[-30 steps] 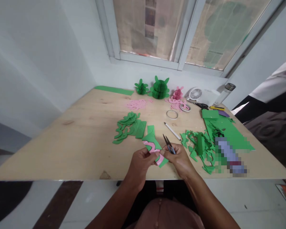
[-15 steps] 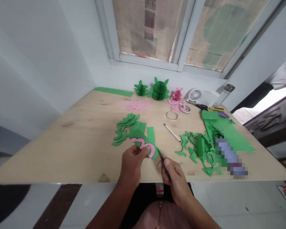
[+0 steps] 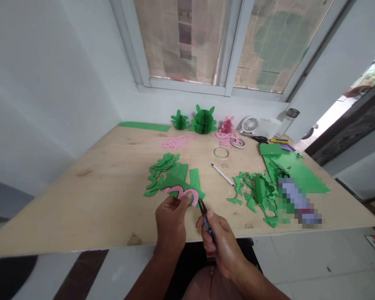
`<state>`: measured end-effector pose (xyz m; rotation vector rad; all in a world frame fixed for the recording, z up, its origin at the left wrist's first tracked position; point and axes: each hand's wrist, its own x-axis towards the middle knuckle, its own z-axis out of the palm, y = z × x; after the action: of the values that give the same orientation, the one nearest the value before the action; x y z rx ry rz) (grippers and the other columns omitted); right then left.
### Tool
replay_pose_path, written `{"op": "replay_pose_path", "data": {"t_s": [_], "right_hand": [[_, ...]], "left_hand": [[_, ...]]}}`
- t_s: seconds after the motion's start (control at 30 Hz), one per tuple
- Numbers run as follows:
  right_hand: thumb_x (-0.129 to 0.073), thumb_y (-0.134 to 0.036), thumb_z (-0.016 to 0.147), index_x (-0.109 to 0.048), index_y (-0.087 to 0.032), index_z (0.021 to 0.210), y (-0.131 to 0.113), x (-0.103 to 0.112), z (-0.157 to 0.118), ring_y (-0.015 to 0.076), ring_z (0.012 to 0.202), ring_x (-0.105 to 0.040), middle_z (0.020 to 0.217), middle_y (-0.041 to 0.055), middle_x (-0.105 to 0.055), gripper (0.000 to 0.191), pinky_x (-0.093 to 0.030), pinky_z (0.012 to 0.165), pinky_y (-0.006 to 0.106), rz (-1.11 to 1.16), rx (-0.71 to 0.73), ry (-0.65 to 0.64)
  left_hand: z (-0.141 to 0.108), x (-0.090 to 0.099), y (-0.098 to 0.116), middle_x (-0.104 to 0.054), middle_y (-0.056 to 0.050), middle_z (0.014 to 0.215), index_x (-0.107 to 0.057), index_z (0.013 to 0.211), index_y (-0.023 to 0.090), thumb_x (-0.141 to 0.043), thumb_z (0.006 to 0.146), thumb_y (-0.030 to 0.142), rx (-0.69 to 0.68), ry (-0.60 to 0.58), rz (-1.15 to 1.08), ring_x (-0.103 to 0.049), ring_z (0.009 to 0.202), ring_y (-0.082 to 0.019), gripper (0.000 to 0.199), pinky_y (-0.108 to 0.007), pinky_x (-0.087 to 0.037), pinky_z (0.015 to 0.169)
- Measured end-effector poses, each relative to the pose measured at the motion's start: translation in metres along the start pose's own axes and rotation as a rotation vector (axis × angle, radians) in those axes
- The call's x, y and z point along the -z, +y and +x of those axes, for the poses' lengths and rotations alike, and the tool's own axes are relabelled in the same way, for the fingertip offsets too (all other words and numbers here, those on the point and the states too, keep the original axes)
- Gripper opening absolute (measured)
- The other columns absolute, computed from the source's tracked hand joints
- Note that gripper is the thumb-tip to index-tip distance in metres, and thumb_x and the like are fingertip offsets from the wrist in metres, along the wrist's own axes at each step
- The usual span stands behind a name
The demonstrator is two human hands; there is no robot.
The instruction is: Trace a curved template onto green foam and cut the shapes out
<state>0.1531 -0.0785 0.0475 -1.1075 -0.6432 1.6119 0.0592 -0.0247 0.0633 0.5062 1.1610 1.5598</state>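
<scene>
My left hand [image 3: 171, 214] pinches a curved pink paper cutout [image 3: 192, 196] laid against green paper [image 3: 175, 183]. In my right hand [image 3: 217, 233] is a pair of scissors [image 3: 205, 214], its slightly parted blades at the right edge of the green paper, beside the pink curve. A small green strip with drawn curves [image 3: 194, 178] lies just beyond. Left of it, green cut shapes [image 3: 165, 161] are piled up. My fingers hide part of the scissors' handles.
Green scraps [image 3: 262, 191] and a large green sheet [image 3: 306, 166] cover the right side. A white pen [image 3: 222, 174], tape rings [image 3: 221, 153] and pink scraps [image 3: 176, 142] lie mid-table. Paper figures [image 3: 204, 119], a small fan [image 3: 250, 124] and a bottle [image 3: 287, 121] stand along the wall.
My right hand has brought the scissors left, up to the edge of the green paper held with the pink cutout. The whole view has shifted slightly.
</scene>
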Motion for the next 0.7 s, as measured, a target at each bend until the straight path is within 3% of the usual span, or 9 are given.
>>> {"op": "replay_pose_path", "data": {"t_s": [0.2, 0.7], "right_hand": [[-0.056, -0.061, 0.077, -0.059, -0.014, 0.070, 0.000, -0.007, -0.005, 0.0050, 0.041, -0.024, 0.047, -0.0073, -0.036, 0.048, -0.014, 0.040, 0.020, 0.025, -0.002, 0.017], [-0.057, -0.063, 0.075, -0.058, -0.016, 0.071, -0.004, -0.016, 0.007, 0.0059, 0.040, -0.023, 0.044, -0.0088, -0.034, 0.048, -0.015, 0.039, 0.020, -0.025, 0.127, 0.089]], "left_hand": [[-0.002, -0.002, 0.000, -0.062, 0.003, 0.058, -0.062, 0.061, 0.013, -0.075, 0.055, 0.020, -0.035, 0.029, -0.016, -0.056, 0.059, -0.010, 0.016, -0.024, -0.045, 0.064], [-0.009, -0.003, 0.001, -0.065, 0.000, 0.061, -0.064, 0.065, 0.012, -0.076, 0.055, 0.024, 0.030, 0.017, 0.001, -0.058, 0.059, -0.012, 0.020, -0.026, -0.047, 0.061]]}}
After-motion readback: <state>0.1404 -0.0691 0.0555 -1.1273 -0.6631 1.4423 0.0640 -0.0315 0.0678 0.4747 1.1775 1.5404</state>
